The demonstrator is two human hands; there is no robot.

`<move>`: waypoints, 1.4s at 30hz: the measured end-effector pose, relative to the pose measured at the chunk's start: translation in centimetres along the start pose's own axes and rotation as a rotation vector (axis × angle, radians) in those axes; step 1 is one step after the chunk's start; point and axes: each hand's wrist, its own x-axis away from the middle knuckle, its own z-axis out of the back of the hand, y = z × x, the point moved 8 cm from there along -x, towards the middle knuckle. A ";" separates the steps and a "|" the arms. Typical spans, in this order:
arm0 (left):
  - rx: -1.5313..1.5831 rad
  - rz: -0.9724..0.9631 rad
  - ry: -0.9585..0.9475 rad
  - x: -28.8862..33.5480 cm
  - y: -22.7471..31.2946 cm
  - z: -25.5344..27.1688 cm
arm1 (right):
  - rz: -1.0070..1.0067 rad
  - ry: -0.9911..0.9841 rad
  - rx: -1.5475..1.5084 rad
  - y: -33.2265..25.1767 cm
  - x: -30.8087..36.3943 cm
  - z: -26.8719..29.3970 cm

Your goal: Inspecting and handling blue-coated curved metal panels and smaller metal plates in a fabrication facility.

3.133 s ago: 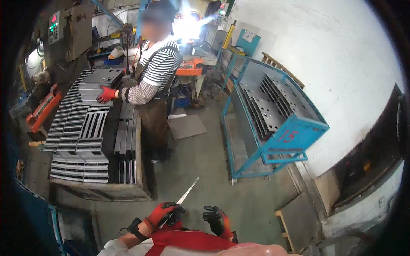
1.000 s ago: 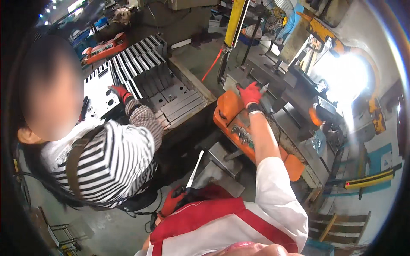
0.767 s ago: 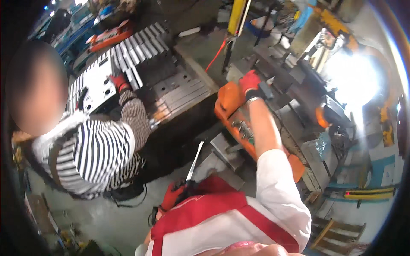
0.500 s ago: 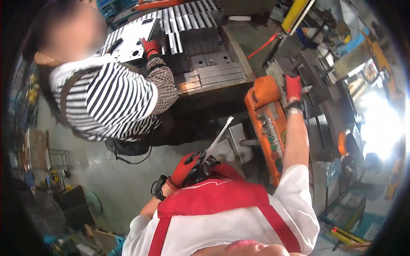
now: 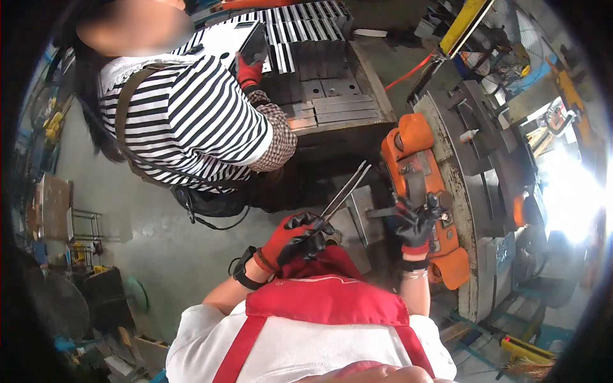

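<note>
My left hand [image 5: 295,240], in a red and black glove, is closed around long metal tweezers [image 5: 345,193] in front of my apron. The tweezers' two tips are slightly apart and point away from me. My right hand [image 5: 416,225], gloved alike, is held with its black palm showing and its fingers spread. It is over the near part of an orange control box [image 5: 439,167] and hides some of its buttons. Nothing is seen in that hand.
At left a co-worker in a striped shirt [image 5: 211,115] has a red-gloved hand [image 5: 249,69] on a white metal panel [image 5: 228,43]. Stacked ribbed metal pieces [image 5: 306,25] lie on the machine bench [image 5: 383,105]. A dark machine bed [image 5: 482,147] with a small white bottle [image 5: 469,135] stands at right.
My right hand has come back toward me from the machine bed to the control box, its arm now bent. The tweezers have turned slightly. My view has shifted, and the co-worker appears farther right.
</note>
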 end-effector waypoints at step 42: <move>0.825 0.055 -0.426 -4.3 3.8 -1.4 | 0.100 0.339 0.136 6.0 10.8 7.5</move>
